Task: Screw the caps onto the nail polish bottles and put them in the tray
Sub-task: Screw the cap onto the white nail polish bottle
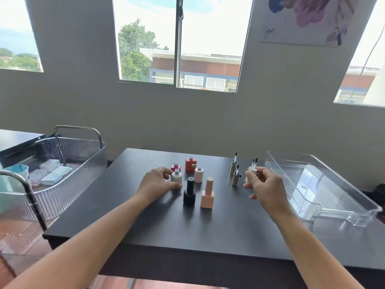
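My left hand (158, 182) curls around an open white bottle (176, 177) standing on the dark table (166, 230). My right hand (264, 187) pinches a white brush cap (252, 170), bristles pointing up. Capped black bottle (189, 192) and capped peach bottle (208, 193) stand in front. Behind them are an open pale pink bottle (198, 174), an open red square bottle (190, 165) and a small open crimson bottle (176, 167). Two gold brush caps (234, 167) (235, 178) stand upright left of my right hand. The clear tray (333, 203) lies empty at the right.
A ribbed clear cart basket (68, 163) with metal handles stands left of the table, holding packets and a blue bowl (18, 171). The wall with windows is behind the table. A dark object (380, 190) sits beyond the tray at the far right.
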A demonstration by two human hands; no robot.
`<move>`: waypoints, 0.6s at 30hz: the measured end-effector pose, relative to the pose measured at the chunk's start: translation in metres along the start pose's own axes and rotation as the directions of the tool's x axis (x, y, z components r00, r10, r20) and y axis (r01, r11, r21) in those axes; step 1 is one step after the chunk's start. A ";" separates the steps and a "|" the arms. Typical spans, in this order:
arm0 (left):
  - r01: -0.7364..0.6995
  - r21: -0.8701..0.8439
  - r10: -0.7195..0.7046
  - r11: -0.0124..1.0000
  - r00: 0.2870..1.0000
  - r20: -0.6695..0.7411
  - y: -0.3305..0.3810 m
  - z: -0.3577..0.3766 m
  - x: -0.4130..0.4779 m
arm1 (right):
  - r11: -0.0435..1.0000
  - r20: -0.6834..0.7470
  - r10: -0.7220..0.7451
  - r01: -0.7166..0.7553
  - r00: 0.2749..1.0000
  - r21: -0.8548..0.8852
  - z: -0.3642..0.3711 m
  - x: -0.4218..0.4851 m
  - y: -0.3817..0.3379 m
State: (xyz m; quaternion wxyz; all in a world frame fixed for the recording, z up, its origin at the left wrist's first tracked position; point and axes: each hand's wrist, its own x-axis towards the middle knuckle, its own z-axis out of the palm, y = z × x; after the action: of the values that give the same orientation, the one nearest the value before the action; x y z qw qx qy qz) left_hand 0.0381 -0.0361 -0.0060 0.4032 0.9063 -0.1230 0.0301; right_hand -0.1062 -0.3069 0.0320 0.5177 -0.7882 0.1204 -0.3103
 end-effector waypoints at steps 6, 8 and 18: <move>-0.002 0.002 0.002 1.000 1.000 -0.031 0.002 0.003 0.001 | 1.000 0.046 0.000 0.001 0.999 -0.006 0.010 -0.003 -0.008; 0.003 -0.042 -0.005 0.999 0.999 -0.038 0.001 0.001 -0.001 | 1.000 0.058 -0.006 0.005 0.998 0.013 0.011 -0.004 -0.014; -0.133 -0.501 0.074 0.855 0.988 -0.135 0.025 -0.032 -0.038 | 0.977 0.132 -0.053 0.024 0.990 0.214 0.013 -0.021 -0.064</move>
State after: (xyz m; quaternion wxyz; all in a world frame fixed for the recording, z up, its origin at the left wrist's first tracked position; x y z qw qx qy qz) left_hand -0.0039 -0.0213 0.0279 0.6319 0.7568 -0.1525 0.0685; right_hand -0.1228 -0.2593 0.0779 0.5995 -0.7503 0.0355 -0.2765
